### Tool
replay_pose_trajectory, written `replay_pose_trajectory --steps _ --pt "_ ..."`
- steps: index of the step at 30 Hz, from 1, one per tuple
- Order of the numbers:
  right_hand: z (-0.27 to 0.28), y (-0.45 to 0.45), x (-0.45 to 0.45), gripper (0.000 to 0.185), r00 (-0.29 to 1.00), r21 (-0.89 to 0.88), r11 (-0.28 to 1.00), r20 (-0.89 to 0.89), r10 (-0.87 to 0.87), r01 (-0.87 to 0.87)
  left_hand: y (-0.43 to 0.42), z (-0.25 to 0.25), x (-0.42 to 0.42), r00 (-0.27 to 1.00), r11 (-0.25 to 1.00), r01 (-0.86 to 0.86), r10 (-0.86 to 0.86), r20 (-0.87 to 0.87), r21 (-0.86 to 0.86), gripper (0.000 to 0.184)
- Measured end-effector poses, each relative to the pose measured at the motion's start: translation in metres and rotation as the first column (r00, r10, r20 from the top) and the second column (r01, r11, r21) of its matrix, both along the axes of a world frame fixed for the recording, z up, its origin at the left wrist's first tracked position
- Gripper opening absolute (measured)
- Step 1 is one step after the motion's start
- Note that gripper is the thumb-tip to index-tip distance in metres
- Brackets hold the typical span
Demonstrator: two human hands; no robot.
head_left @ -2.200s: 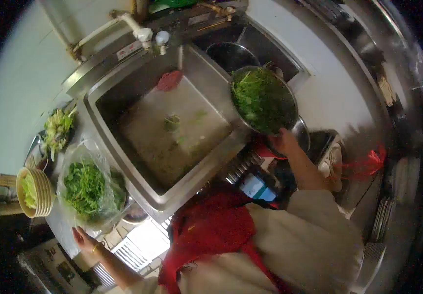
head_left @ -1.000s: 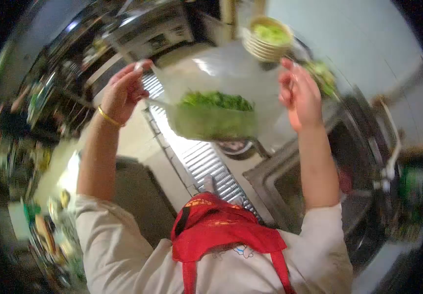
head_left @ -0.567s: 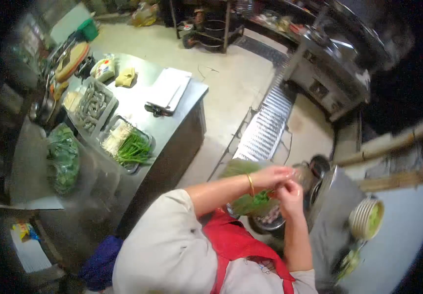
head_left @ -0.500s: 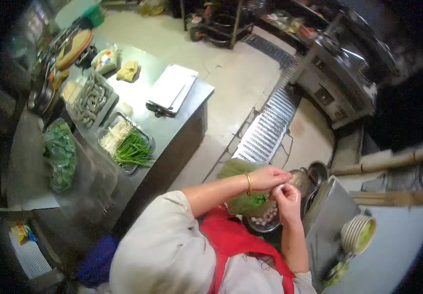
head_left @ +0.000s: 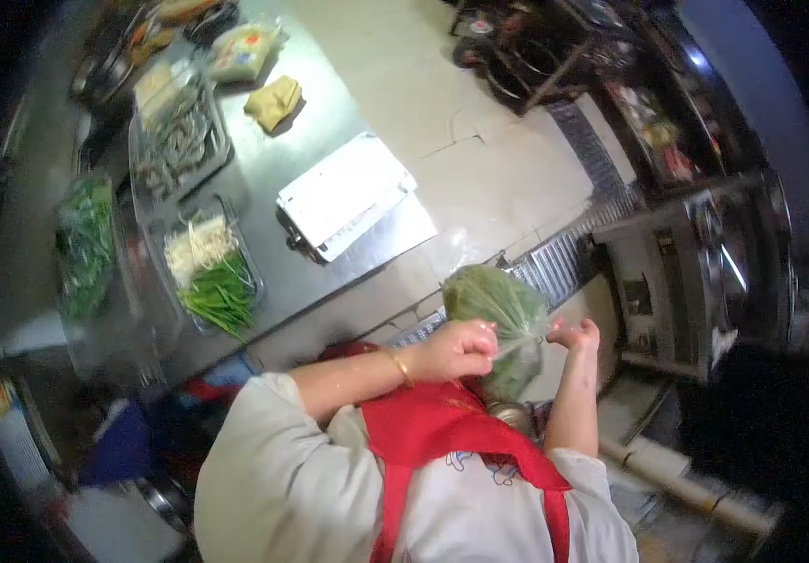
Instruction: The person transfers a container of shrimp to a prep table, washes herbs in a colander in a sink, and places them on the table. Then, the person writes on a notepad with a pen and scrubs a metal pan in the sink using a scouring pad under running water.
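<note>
Bag of greens [head_left: 491,296] just right of centre of the frame, left hand [head_left: 459,350] clenched on its gathered plastic! Right hand [head_left: 577,335] at its edge, fingers curled; whether they're pinching, can't tell.

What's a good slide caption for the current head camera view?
Left hand grips a translucent bag of greens, right hand at its gathered neck, near a metal table.

Free room above floor [head_left: 451,174] beyond bag [head_left: 491,293], between steel table [head_left: 325,101] and metal unit [head_left: 672,281].
</note>
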State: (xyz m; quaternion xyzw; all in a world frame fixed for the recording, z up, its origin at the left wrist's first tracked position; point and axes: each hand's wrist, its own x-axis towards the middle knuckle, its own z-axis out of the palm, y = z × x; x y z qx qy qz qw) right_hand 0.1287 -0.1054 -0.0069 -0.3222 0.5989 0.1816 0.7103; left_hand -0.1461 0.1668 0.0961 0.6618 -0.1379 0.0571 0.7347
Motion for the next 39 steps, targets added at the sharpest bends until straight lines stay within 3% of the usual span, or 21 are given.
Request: replay_pose_trajectory --steps 1,3,5,7,9,11,13,14,16,17,19,21,22,23,25,28,31,33,36,37,39 --pt "-0.010 0.010 0.024 0.049 0.995 -0.048 0.994 0.025 0.096 -0.095 0.000 -0.012 0.022 1.000 1.000 -0.015 0.016 -0.016 0.013 0.008" --pt "-0.020 0.047 0.070 0.057 0.893 -0.095 0.928 0.252 0.372 -0.360 0.003 -0.025 0.067 0.959 0.952 -0.087 0.000 -0.283 -0.294 0.007" --pt "0.007 0.088 0.086 0.066 0.528 -0.184 0.742 0.595 0.606 -0.645 0.016 -0.024 0.122 0.940 0.768 -0.277 0.094 -0.327 -0.577 0.010" --pt "0.034 0.106 0.103 0.080 0.250 0.007 0.372 0.752 0.610 -0.928 0.022 -0.010 0.177 0.926 0.759 -0.338 0.163 -0.341 -0.556 0.029" --pt "0.135 0.180 0.072 0.081 0.122 -0.197 0.278 0.565 0.816 -0.940 0.025 0.010 0.231 0.847 0.732 -0.463 0.199 -0.494 -0.499 0.043" --pt "0.141 0.199 0.090 0.083 -0.361 -0.529 0.008 0.591 0.721 -0.849 0.027 -0.009 0.271 0.851 0.846 -0.427 0.256 -0.459 -0.320 0.060" --pt "0.132 0.215 0.135 0.079 -0.632 -0.724 -0.091 0.525 0.569 -0.683 0.040 -0.004 0.295 0.800 0.827 -0.536 0.435 -0.413 -0.169 0.061" --pt "0.133 0.223 0.156 0.078 -0.660 -0.718 -0.133 0.529 0.534 -0.684 0.049 -0.009 0.305 0.810 0.773 -0.530 0.339 -0.478 -0.350 0.047" --pt "0.128 0.245 0.207 0.074 -0.635 -0.683 -0.186 0.495 0.593 -0.706 0.086 0.022 0.301 0.726 0.917 -0.370 0.386 -0.569 0.149 0.034" --pt "0.137 0.262 0.231 0.076 -0.269 -0.393 0.038 0.693 0.669 -0.919 0.102 0.033 0.298 0.673 0.897 -0.227 0.425 -0.605 0.379 0.029" --pt "0.145 0.294 0.259 0.079 0.026 -0.253 0.357 0.784 0.621 -0.899 0.108 0.020 0.310 0.742 0.835 -0.529 0.542 -0.394 0.153 0.019" --pt "0.087 0.310 0.275 0.081 -0.688 -0.750 -0.146 0.486 0.539 -0.645 0.116 0.033 0.334 0.759 0.760 -0.648 0.640 -0.119 -0.052 0.018" --pt "0.035 0.320 0.286 0.072 -0.939 -0.966 -0.257 -0.085 0.333 -0.004 0.123 0.043 0.348 0.758 0.760 -0.641 0.649 0.065 -0.111 0.018" --pt "0.018 0.334 0.292 0.060 -0.950 -0.989 -0.148 -0.019 0.312 -0.028 0.124 0.054 0.355 0.861 0.786 -0.506 0.485 -0.154 -0.355 0.020" --pt "0.012 0.372 0.300 0.047 -0.949 -0.998 -0.057 0.020 0.314 -0.040 0.145 0.054 0.366 0.728 0.746 -0.659 0.665 0.164 -0.101 0.029" --pt "0.038 0.436 0.312 0.036 -0.910 -0.990 -0.140 -0.055 0.410 -0.003 0.192 0.062 0.347 0.553 0.539 -0.833 0.794 0.252 0.127 0.041" --pt "0.128 0.481 0.282 0.012 -0.910 -0.988 -0.113 -0.138 0.392 0.101 0.211 0.071 0.301 0.505 0.490 -0.859 0.770 -0.389 -0.144 0.046" --pt "0.150 0.509 0.283 0.017 -0.967 -0.988 -0.108 0.080 0.240 -0.108 0.197 0.000 0.278 0.326 0.283 -0.945 0.867 -0.376 -0.166 0.041" --pt "0.174 0.547 0.263 0.019 -0.941 -0.939 -0.156 0.274 0.201 -0.307 0.137 -0.032 0.214 0.073 0.134 -0.990 0.769 -0.635 0.049 0.026" --pt "0.179 0.563 0.253 0.018 -0.929 -0.919 -0.173 0.325 0.180 -0.355 0.096 -0.071 0.203 -0.217 -0.044 -0.962 0.729 -0.649 0.271 0.022" --pt "0.185 0.593 0.232 0.018 -0.897 -0.869 -0.224 0.421 0.136 -0.442 0.014 -0.140 0.182 -0.314 -0.018 -0.942 0.404 -0.859 0.336 0.026"
